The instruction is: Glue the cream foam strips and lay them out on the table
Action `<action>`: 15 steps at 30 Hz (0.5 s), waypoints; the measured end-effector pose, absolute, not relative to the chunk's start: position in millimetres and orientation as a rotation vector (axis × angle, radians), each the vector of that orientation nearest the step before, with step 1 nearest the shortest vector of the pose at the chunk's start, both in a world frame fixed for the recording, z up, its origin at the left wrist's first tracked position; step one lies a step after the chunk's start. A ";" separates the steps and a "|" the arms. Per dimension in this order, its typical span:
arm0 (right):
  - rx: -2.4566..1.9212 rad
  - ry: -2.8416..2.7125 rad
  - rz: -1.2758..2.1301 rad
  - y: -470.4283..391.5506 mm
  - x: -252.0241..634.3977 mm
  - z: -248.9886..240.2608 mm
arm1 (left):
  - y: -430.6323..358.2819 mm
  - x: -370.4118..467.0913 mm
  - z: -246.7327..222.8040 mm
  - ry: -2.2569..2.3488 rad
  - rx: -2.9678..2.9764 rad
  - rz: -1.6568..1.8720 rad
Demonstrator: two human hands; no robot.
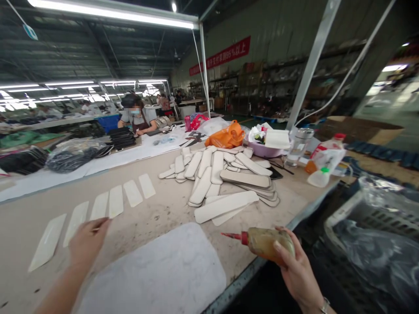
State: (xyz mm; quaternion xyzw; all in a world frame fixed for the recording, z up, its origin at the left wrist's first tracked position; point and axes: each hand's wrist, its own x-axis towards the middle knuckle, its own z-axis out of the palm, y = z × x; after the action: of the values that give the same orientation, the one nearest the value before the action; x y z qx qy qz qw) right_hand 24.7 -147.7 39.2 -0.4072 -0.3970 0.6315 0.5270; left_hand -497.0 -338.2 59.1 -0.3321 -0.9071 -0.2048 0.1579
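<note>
I have the right hand (294,268) gripping a red-tipped bottle (270,245) at four o'clock and the left hand (89,240) by pale strips (116,202) at eight, its grip unreadable from here.

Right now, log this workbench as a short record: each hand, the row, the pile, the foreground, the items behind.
Left hand: beside six flat, whitish, elongated strips; contact unclear
Right hand: grips a translucent amber plastic squeeze bottle
Red pointed nozzle: aimed leftward
Row: strips side by side
Pile: whitish, dark-edged, round-ended pieces, overlapping
Foreground: white round-cornered sheet
Behind pile: orange plastic bag, lilac basin
</note>
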 end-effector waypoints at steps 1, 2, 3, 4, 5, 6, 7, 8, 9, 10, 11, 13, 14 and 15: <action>-0.973 -0.944 1.512 -147.3 25.7 39.4 | -314.7 -468.1 56.4 -2.573 -1.095 -0.730; -0.972 -0.943 1.514 -147.0 26.9 39.6 | -291.7 -438.2 52.6 -2.524 -1.318 -0.847; -0.968 -0.943 1.518 -147.0 28.3 39.8 | -269.9 -408.4 48.0 -2.462 -1.543 -0.902; -0.964 -0.943 1.522 -147.3 29.9 40.1 | -250.1 -380.2 42.9 -2.382 -1.729 -0.925; -0.960 -0.943 1.526 -147.9 31.7 40.4 | -232.8 -354.8 37.7 -2.299 -1.869 -0.921; -0.957 -0.942 1.529 -148.6 33.6 40.7 | -218.0 -333.0 32.7 -2.230 -1.980 -0.891; -0.954 -0.942 1.532 -149.3 35.6 40.8 | -205.8 -315.4 28.4 -2.175 -2.060 -0.847; -0.949 -0.940 1.536 -150.0 37.6 40.8 | -196.0 -302.3 24.8 -2.141 -2.115 -0.791; -0.941 -0.937 1.542 -150.4 39.6 40.5 | -188.2 -293.4 22.0 -2.123 -2.157 -0.730; -0.931 -0.934 1.550 -150.6 41.5 40.1 | -182.2 -288.3 20.1 -2.116 -2.188 -0.670; -0.919 -0.930 1.557 -150.5 43.3 39.6 | -177.6 -286.4 19.0 -2.113 -2.215 -0.615; -0.898 -0.925 1.562 -149.3 46.9 38.5 | -171.6 -288.8 18.5 -2.089 -2.273 -0.539; -0.890 -0.923 1.557 -148.3 48.5 38.0 | -169.8 -291.6 18.8 -2.065 -2.302 -0.525; -0.882 -0.924 1.554 -147.3 50.0 37.7 | -168.5 -294.6 19.2 -2.038 -2.328 -0.519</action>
State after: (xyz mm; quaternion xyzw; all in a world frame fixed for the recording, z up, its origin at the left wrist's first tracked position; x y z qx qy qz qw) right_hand 50.0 -147.3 37.7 -0.3704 -0.3878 0.6525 0.5355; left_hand -294.6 -168.5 19.2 -0.7420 -0.6496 -0.1654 0.0023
